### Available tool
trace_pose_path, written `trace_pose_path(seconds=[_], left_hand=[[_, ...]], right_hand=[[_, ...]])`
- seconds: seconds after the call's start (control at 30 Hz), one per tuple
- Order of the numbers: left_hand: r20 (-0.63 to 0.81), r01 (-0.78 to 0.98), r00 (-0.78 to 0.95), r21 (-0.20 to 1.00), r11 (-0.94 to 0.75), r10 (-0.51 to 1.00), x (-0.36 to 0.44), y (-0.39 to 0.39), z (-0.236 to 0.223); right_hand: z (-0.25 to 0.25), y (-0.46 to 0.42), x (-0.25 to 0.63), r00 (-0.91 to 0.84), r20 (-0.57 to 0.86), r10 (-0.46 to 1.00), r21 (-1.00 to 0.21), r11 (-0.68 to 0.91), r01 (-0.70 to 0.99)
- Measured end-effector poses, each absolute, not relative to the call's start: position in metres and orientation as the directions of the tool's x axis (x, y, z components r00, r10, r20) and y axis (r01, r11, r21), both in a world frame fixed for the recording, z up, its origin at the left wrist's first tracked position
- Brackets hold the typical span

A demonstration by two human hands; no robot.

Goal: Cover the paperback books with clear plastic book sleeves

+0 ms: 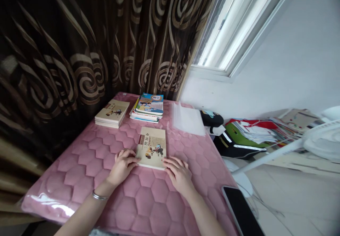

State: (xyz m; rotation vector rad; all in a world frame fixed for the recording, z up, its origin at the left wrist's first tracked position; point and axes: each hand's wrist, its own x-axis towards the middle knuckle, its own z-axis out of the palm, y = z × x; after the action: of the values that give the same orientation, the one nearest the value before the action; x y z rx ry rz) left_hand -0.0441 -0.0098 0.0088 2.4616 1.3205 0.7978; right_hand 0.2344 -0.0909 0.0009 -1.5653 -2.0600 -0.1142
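A cream paperback book (152, 147) with dark Chinese characters and painted figures on its cover lies flat on the pink quilted table cover (139, 200). My left hand (123, 167), with a silver bangle at its wrist, has curled fingers and its thumb against the book's lower left corner. On the opposite side, my right hand (179, 172) pinches the lower right corner, its fingertips resting at the edge. What the fingers do beneath the book is hidden.
Similar cream books form a stack (113, 113) at the back left. Beside it is a pile of colourful textbooks (148, 106). Clear plastic sleeves (188, 119) lie at the back right. A dark phone or tablet (241, 209) sits at the right edge, near a white fan (281, 151).
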Motion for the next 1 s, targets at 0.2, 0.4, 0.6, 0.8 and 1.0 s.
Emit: trace_pose_path(seconds=[0.2,0.4,0.6,0.8,1.0], left_hand=[[0.402,0.686,0.466,0.398,-0.609,0.788,-0.039,-0.017,0.014],[0.404,0.714,0.482,0.332,-0.616,0.777,-0.034,-0.021,0.014],[0.423,0.776,0.449,0.252,-0.578,0.787,-0.021,-0.025,0.018],[0.379,0.806,0.432,0.245,-0.539,0.818,-0.017,-0.025,0.025],[0.362,0.824,0.390,0.273,-0.496,0.847,-0.018,-0.025,0.028]], right_hand=[[0.014,-0.089,0.231,-0.165,0.438,0.884,-0.335,0.330,0.882],[0.034,-0.030,0.228,-0.135,0.341,0.930,-0.334,0.254,0.908],[0.043,0.054,0.235,0.010,0.176,0.984,-0.458,0.073,0.886],[0.043,0.080,0.239,0.050,0.136,0.989,-0.488,0.023,0.873],[0.042,0.079,0.238,0.080,0.102,0.992,-0.495,-0.019,0.869]])
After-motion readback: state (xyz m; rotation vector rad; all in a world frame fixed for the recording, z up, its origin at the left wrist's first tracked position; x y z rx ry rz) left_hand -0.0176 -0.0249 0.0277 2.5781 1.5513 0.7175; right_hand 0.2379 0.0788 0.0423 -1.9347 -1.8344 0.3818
